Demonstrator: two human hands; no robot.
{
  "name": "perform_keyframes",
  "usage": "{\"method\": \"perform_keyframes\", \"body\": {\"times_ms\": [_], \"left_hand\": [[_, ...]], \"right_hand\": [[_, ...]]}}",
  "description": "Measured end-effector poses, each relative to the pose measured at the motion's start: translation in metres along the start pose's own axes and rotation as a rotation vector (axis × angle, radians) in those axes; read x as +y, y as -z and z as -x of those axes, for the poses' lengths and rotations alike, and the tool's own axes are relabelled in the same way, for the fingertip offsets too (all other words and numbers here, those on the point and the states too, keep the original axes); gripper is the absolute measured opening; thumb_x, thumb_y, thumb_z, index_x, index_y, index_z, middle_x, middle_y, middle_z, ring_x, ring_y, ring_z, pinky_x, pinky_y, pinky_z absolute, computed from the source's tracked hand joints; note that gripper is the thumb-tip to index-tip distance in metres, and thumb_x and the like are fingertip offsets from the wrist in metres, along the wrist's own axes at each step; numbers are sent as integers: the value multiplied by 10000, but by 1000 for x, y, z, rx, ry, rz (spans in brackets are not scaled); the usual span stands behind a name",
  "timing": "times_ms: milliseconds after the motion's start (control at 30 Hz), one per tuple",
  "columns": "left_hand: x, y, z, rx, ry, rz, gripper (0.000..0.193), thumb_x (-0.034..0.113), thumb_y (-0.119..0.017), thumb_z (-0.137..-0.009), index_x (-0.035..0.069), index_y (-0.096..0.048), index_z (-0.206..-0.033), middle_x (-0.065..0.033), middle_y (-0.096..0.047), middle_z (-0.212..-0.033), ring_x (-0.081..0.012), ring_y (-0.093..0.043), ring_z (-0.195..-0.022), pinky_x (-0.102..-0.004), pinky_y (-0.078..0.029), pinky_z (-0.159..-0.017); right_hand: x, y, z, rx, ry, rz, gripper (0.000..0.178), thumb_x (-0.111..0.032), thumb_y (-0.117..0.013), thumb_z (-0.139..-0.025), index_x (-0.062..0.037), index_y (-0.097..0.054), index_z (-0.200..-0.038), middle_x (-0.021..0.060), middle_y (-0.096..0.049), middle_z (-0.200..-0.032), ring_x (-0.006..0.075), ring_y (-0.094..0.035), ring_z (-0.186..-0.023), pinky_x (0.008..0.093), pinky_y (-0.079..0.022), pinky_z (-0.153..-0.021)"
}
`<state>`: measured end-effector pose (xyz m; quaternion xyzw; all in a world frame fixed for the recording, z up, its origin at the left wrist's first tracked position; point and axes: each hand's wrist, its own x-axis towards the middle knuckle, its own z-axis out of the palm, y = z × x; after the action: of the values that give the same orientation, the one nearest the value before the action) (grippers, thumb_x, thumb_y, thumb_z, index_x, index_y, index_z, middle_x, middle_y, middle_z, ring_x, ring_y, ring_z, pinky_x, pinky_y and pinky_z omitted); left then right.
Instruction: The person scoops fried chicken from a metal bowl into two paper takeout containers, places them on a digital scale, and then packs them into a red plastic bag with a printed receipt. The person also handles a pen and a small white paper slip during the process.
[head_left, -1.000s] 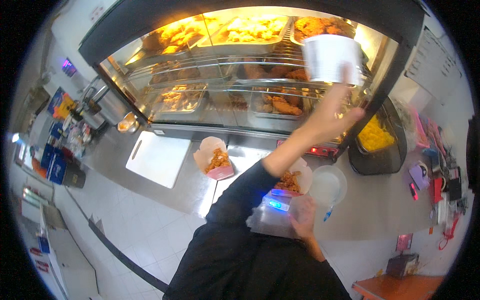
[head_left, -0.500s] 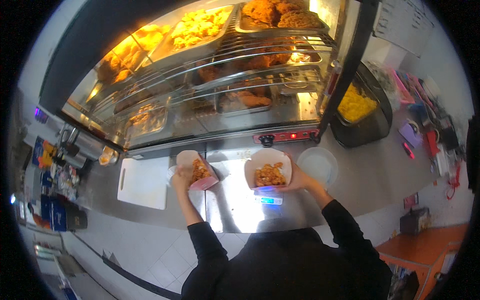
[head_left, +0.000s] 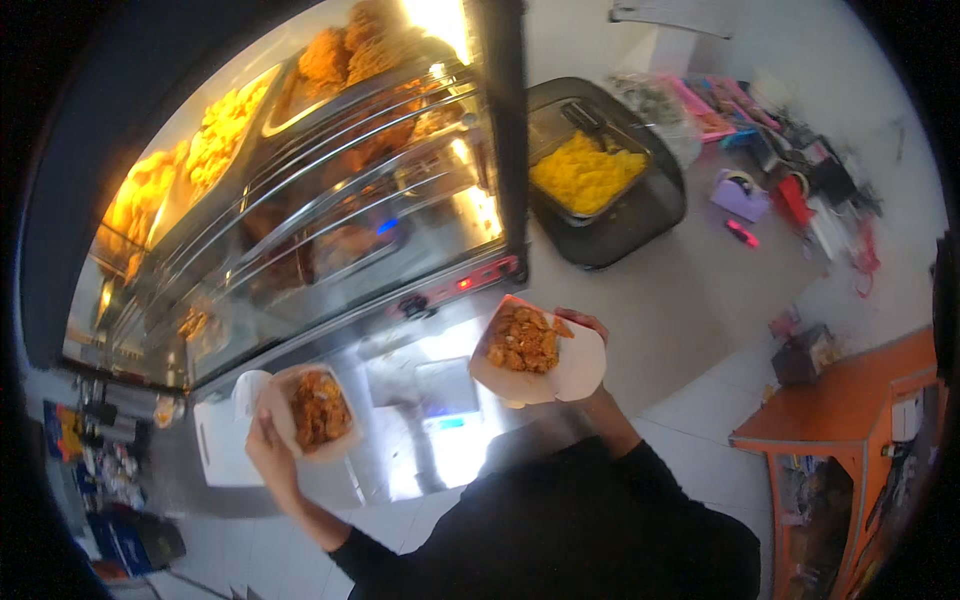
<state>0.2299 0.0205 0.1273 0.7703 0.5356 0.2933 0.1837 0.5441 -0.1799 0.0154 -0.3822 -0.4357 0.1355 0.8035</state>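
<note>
My left hand [head_left: 268,450] is closed on the near left side of an open paper food box [head_left: 285,395] with browned fried chicken pieces [head_left: 320,410] in it. Under and behind a second open paper box [head_left: 578,372], my right hand [head_left: 588,324] grips it; fingertips show at its far right rim and most of the palm is hidden. This box is tilted, holds similar chicken pieces [head_left: 522,340], and is held up to the right of a small scale [head_left: 450,422] with a lit blue display. A white cup-like thing [head_left: 248,390] stands just beyond my left hand.
A glass-fronted food warmer [head_left: 340,320] with wire racks and trays of fried food rises along the far left. Right of it, a black tray [head_left: 640,215] holds yellow food [head_left: 588,175]. A white cutting board [head_left: 222,448] lies left; a purple tape dispenser [head_left: 740,197] sits far right.
My right hand has lifted its box off the scale and tilted it. My left hand still holds the other box, now farther from the scale. The view has turned to the right.
</note>
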Motion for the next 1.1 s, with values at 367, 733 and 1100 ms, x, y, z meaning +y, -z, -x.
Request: {"method": "perform_keyframes", "body": {"times_ms": [367,733,1100], "left_hand": [[248,-200,60,-734,-445,226,258,123,-398,-800,4,-491,-1010,-206,-530,-908,-310,-537,-804,-319,-407,-691],[350,-329,141,-473,-75,262,525,345,-394,-801,0,-294,-1183,-203,-492,-920,-317,-521,-765,-356,-412,-650],[379,-225,147,-258,-336,1284,866,649,-248,-710,-111,-353,-1111,-197,-362,-1173,-229,-351,-1093,-302,-264,-883]], "right_hand": [[-46,249,28,670,-253,1058,880,-68,-731,-487,-53,-131,-1130,113,-293,-1112,216,-376,-1013,332,-354,-845],[-49,311,12,148,-407,794,780,-82,-664,-591,-47,-109,-1139,112,-300,-1085,211,-340,-1034,333,-297,-868],[50,464,-127,253,-955,-262,556,-340,-535,-742,-61,-300,-1161,125,-422,-1104,244,-404,-1023,369,-300,-869]]}}
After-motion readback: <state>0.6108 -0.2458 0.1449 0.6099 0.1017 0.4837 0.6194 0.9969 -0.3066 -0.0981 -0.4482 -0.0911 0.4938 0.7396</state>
